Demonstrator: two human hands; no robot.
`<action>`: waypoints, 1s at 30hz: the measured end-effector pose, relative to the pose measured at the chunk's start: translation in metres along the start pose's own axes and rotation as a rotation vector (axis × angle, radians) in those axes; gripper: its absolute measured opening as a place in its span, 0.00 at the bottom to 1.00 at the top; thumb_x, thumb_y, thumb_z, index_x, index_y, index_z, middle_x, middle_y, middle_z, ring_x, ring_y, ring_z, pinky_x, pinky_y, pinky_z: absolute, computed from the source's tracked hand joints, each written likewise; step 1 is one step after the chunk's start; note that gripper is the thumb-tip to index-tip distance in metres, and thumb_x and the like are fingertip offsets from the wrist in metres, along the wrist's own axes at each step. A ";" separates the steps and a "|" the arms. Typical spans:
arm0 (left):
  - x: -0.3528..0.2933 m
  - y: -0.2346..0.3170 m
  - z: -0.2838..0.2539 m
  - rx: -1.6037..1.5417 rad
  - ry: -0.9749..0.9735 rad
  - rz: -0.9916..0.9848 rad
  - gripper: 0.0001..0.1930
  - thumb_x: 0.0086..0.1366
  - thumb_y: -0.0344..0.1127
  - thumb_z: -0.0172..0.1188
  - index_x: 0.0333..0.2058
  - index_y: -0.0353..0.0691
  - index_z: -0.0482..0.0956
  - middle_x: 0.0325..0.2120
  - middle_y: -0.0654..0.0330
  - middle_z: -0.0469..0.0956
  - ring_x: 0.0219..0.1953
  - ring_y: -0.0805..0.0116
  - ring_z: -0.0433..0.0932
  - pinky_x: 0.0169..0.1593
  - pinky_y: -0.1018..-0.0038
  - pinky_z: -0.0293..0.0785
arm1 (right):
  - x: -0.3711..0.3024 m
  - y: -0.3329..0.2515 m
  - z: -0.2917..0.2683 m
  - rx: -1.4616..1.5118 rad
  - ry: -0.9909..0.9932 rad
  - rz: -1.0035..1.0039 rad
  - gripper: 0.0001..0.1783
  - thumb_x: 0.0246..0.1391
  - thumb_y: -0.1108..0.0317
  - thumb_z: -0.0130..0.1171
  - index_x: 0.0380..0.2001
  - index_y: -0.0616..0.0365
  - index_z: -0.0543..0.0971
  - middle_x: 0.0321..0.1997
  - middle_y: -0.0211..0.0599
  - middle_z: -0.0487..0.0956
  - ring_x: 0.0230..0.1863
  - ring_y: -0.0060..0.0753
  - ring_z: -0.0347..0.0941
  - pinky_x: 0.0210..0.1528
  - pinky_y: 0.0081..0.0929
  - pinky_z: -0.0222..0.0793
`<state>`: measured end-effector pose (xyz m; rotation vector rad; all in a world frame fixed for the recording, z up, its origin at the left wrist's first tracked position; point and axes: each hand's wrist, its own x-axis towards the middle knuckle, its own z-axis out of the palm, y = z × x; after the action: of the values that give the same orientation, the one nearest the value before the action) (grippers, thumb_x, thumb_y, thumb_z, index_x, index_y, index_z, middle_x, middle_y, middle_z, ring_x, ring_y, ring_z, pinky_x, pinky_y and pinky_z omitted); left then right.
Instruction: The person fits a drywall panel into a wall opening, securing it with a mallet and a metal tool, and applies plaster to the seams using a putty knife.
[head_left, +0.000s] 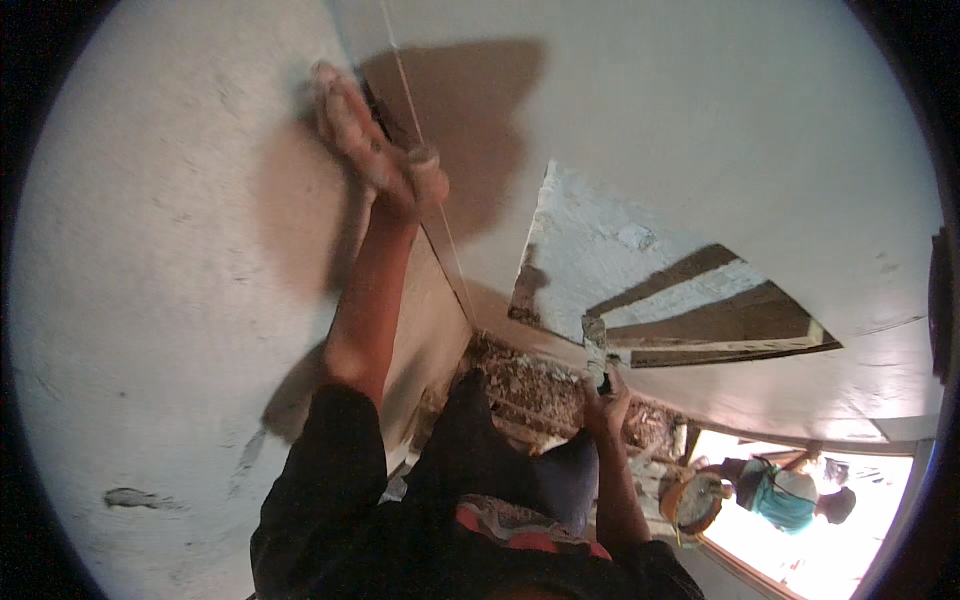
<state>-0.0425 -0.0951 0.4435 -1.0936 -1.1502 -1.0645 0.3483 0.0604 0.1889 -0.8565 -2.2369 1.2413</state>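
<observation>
My left hand (375,150) is raised against the pale wall (150,250), near the corner where two surfaces meet. Its fingers stretch out along the wall, with the thumb apart beside a thin taut string (445,215). A dark strip shows by the fingers; I cannot make out what it is. Lower and to the right, my right hand (606,402) is closed around the dark handle of a narrow, plaster-crusted tool (595,345), whose kind I cannot tell. The tool's tip points up, in front of an angular opening or recess (590,235) with whitish plaster inside.
Rubble (530,385) lies on the floor beyond my legs. At the lower right, a bucket (697,503) with pale contents stands near a bright doorway (850,560). A person in a teal top (785,497) is there. A pale strip of wood (720,346) edges the recess.
</observation>
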 end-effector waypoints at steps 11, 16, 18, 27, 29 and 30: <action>-0.024 0.031 0.036 -0.300 0.287 -0.184 0.33 0.73 0.49 0.38 0.70 0.36 0.49 0.71 0.47 0.49 0.73 0.50 0.47 0.73 0.59 0.39 | 0.051 0.135 0.080 0.177 0.108 -0.260 0.13 0.57 0.67 0.63 0.43 0.63 0.80 0.39 0.42 0.81 0.41 0.36 0.76 0.47 0.31 0.69; -0.032 -0.023 0.028 -0.091 0.213 0.023 0.33 0.73 0.47 0.41 0.69 0.32 0.50 0.70 0.45 0.50 0.73 0.48 0.47 0.73 0.58 0.38 | 0.033 0.174 0.089 0.159 0.162 -0.190 0.13 0.56 0.65 0.63 0.40 0.64 0.80 0.40 0.41 0.81 0.42 0.36 0.76 0.49 0.32 0.69; -0.039 -0.033 0.033 -0.012 0.215 0.059 0.33 0.73 0.46 0.42 0.69 0.31 0.51 0.70 0.44 0.51 0.73 0.48 0.47 0.73 0.57 0.38 | 0.029 0.189 0.091 0.104 0.232 -0.185 0.14 0.56 0.65 0.63 0.40 0.65 0.80 0.39 0.41 0.81 0.42 0.36 0.76 0.48 0.32 0.69; -0.020 -0.008 0.015 0.244 0.016 0.079 0.34 0.72 0.45 0.45 0.67 0.24 0.53 0.69 0.42 0.54 0.73 0.46 0.46 0.74 0.58 0.37 | 0.018 0.170 0.067 0.207 0.247 -0.236 0.12 0.56 0.68 0.63 0.41 0.65 0.80 0.38 0.41 0.81 0.41 0.34 0.74 0.48 0.32 0.69; -0.016 -0.029 0.004 0.195 -0.011 0.031 0.34 0.72 0.46 0.46 0.67 0.24 0.54 0.68 0.42 0.56 0.73 0.46 0.46 0.74 0.59 0.36 | 0.016 0.195 0.068 0.231 0.200 -0.181 0.13 0.56 0.67 0.64 0.41 0.65 0.80 0.39 0.41 0.82 0.41 0.34 0.75 0.48 0.31 0.69; -0.020 -0.032 0.007 0.156 0.028 0.043 0.34 0.72 0.45 0.46 0.67 0.25 0.54 0.69 0.42 0.55 0.73 0.47 0.45 0.74 0.59 0.36 | 0.012 0.198 0.068 0.249 0.191 -0.149 0.14 0.56 0.67 0.64 0.41 0.65 0.80 0.39 0.41 0.82 0.42 0.34 0.75 0.49 0.31 0.69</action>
<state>-0.0767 -0.0916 0.4267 -0.9739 -1.1616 -0.9376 0.3564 0.1093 -0.0147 -0.6692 -1.9111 1.2769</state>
